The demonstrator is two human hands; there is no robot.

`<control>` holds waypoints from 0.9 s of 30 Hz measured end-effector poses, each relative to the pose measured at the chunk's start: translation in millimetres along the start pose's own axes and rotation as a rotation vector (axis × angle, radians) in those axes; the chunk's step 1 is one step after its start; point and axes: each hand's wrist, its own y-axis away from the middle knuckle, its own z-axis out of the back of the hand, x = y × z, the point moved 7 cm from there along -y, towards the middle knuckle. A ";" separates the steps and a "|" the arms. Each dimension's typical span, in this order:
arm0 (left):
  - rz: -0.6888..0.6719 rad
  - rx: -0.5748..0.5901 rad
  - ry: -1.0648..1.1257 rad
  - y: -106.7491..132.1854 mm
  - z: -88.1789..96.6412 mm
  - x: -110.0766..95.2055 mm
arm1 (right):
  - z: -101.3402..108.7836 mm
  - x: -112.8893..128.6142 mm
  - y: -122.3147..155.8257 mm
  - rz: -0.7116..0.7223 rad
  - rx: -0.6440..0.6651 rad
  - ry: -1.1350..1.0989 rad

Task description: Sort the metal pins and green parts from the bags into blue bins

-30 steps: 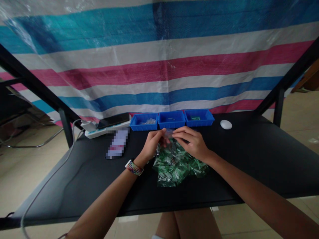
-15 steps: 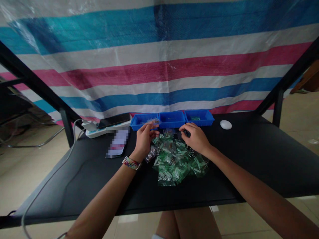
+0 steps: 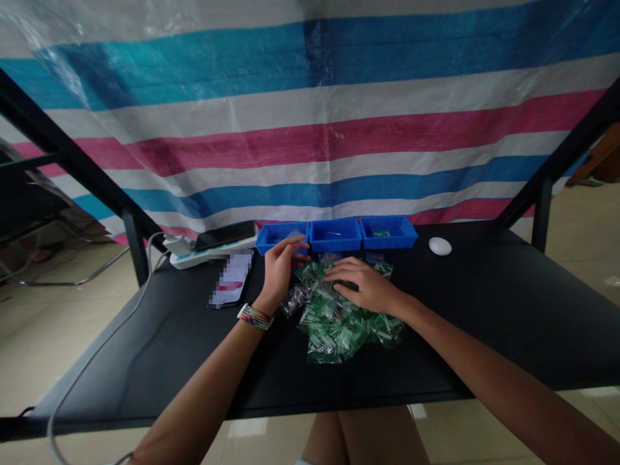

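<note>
A heap of small clear packets with green parts [image 3: 334,326] lies on the black table [image 3: 484,310] in front of me. My right hand [image 3: 362,285] rests on top of the heap, fingers laid over the packets and pointing left. My left hand [image 3: 281,263] hovers at the front edge of the left blue bin [image 3: 269,237] with its fingers stretched out and nothing visible in them. A clear bag lies in that bin. The middle blue bin [image 3: 335,244] and the right blue bin [image 3: 390,241] stand beside it; the right one holds a green piece.
A phone [image 3: 232,279] lies left of my left hand. Behind it a white power strip [image 3: 186,259] carries a dark phone [image 3: 223,234], with a cable [image 3: 97,352] running off the left edge. A white round object [image 3: 440,245] sits at the right. A striped tarp hangs behind.
My left hand carried a clear bag from the heap to the left bin and has let it go there. My right hand swung right, then came back down onto the heap.
</note>
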 end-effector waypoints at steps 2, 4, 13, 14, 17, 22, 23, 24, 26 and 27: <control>-0.124 0.063 -0.325 2.6 -5.3 -7.3 | -0.8 -0.1 0.2 -0.002 0.003 0.016; -0.245 0.145 -0.624 7.3 -14.1 -12.2 | -0.3 -0.5 0.2 -0.009 -0.003 0.031; -0.346 0.369 -0.914 12.5 -29.7 -4.7 | 4.9 1.1 -1.1 -0.030 -0.037 0.060; -0.331 0.363 -0.856 10.9 -28.6 -4.6 | 5.2 0.9 -1.1 -0.034 -0.044 0.055; -0.287 0.324 -0.649 6.5 -23.8 -6.2 | 7.9 -0.4 -1.3 -0.046 -0.089 0.031; -0.233 0.281 -0.320 4.8 -19.8 -14.2 | 15.3 -8.6 -0.8 -0.134 -0.198 -0.073; -0.229 0.243 -0.260 4.5 -17.7 -16.8 | 15.7 -11.1 -0.4 -0.161 -0.210 -0.097; -0.227 0.200 -0.200 4.3 -15.3 -19.4 | 15.7 -13.8 0.1 -0.189 -0.222 -0.121; -0.213 0.125 -0.074 4.2 -11.1 -22.5 | 15.0 -19.2 1.3 -0.242 -0.247 -0.168; -0.192 0.104 -0.008 4.2 -10.3 -22.4 | 14.3 -21.8 2.0 -0.269 -0.260 -0.193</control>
